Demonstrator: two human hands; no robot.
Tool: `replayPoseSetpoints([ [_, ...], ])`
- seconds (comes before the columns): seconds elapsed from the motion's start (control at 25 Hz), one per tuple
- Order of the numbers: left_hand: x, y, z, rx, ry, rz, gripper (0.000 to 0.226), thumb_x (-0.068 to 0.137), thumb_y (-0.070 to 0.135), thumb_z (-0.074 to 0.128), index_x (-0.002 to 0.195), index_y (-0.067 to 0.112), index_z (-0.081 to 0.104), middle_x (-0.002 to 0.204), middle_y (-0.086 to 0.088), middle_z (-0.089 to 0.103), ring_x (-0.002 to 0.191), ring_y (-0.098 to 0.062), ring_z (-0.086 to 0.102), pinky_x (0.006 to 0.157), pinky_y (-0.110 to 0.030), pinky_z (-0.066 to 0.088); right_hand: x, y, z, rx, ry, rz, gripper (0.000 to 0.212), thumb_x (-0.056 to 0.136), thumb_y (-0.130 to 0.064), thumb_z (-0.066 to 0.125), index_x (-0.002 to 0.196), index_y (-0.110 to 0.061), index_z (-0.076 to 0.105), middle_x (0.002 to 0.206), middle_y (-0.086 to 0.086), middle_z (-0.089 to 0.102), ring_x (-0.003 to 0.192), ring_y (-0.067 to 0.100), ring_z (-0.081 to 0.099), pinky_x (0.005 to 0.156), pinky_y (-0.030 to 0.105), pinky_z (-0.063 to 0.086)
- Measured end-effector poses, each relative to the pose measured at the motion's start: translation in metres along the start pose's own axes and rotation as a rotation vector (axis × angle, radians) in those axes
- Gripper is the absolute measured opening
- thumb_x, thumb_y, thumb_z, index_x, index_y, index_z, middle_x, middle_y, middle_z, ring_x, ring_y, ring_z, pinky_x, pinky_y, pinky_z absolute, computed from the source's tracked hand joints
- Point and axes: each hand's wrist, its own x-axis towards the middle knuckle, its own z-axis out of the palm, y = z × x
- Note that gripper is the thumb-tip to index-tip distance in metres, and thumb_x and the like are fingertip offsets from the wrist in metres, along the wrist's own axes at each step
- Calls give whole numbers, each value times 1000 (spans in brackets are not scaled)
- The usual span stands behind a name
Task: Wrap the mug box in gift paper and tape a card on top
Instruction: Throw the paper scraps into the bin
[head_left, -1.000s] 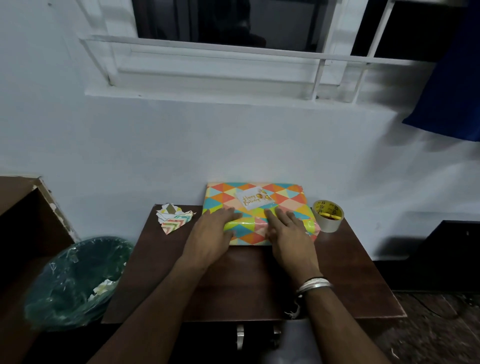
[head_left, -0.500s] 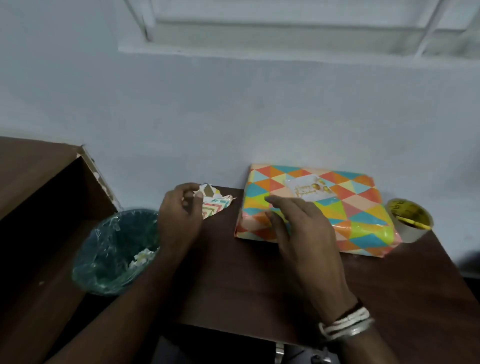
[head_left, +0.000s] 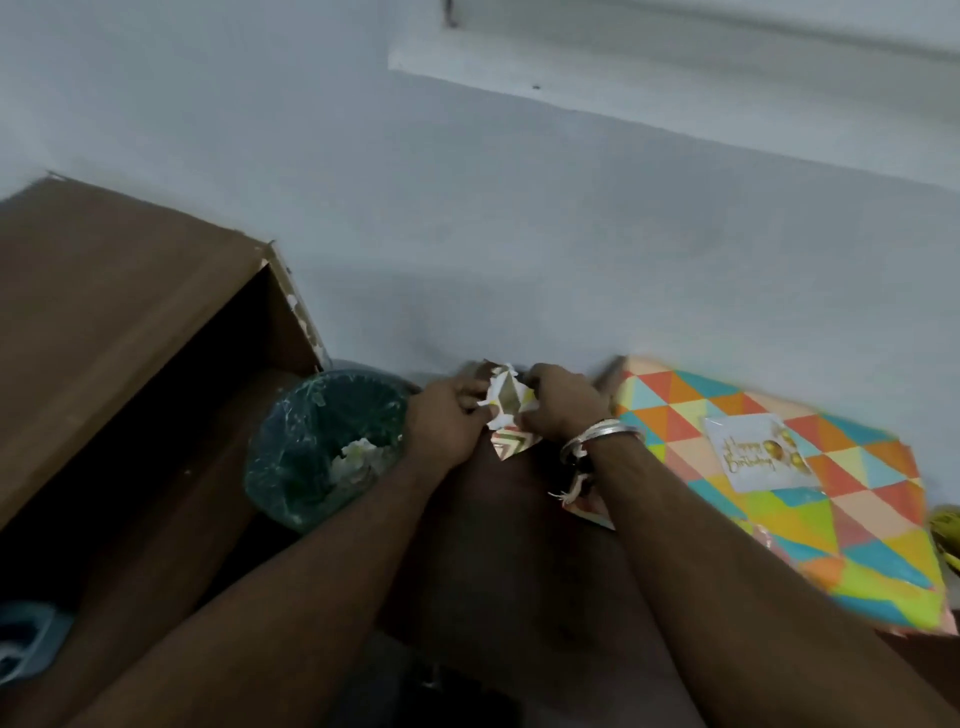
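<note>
The brown cabinet (head_left: 114, 312) stands at the left. The table (head_left: 509, 571) carries the wrapped box (head_left: 810, 499), which lies flat at the right against the wall. The lined bin (head_left: 311, 447) sits between cabinet and table. The left hand (head_left: 447, 421) and right hand (head_left: 563, 405) meet beside the bin; the fingers of both curl around 1 crumpled paper scrap (head_left: 506, 410). The box lies just right of the right-hand fingers, apart from them. The card (head_left: 761, 457) lies on the box top.

Both hands, left hand (head_left: 441, 423) and right hand (head_left: 558, 408), grip paper scraps (head_left: 506, 410) beside the bin (head_left: 322, 447); wrapped box (head_left: 810, 499) with card (head_left: 761, 460) lies right.
</note>
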Motion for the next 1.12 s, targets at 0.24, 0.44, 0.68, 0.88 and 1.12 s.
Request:
replayPoseSetpoints([
  [0.24, -10, -23, -18, -290, -33, -48, 27, 91, 35, 71, 115, 25, 79, 96, 6, 80, 89, -12, 77, 85, -41, 62, -21, -9, 16, 349, 40, 49, 20, 91, -27, 74, 74, -17, 69, 71, 3, 71, 70, 18, 70, 73, 30, 54],
  [0.44, -20, -75, -66, -479, 79, -190, 17, 96, 16, 72, 111, 16, 79, 93, -3, 80, 85, -19, 77, 79, -45, 65, -15, -80, 40, 398, -30, -3, 15, 92, -27, 72, 82, -16, 74, 77, 2, 74, 82, 18, 70, 77, 28, 52],
  [0.68, -5, -152, -109, -598, 174, -496, 26, 94, -1, 71, 119, -1, 70, 100, -26, 73, 69, -14, 71, 55, -19, 57, 26, -161, 118, 453, -125, 79, 19, 93, -18, 70, 109, -13, 78, 105, 9, 77, 104, 23, 71, 88, 27, 51],
  [0.88, 26, -206, -96, -552, 111, -653, 35, 100, 3, 63, 135, -2, 61, 121, -23, 67, 102, -36, 69, 79, -36, 62, 63, -167, 180, 428, -176, 177, 30, 98, -17, 64, 124, -3, 71, 124, 20, 70, 119, 36, 64, 97, 36, 50],
  [1.12, 37, -238, -80, -296, -34, -690, 55, 98, 23, 69, 150, 13, 51, 139, -15, 63, 122, -34, 63, 104, -50, 53, 59, -161, 199, 322, -202, 148, 39, 97, -12, 63, 134, -2, 62, 134, 21, 64, 126, 39, 59, 102, 39, 47],
])
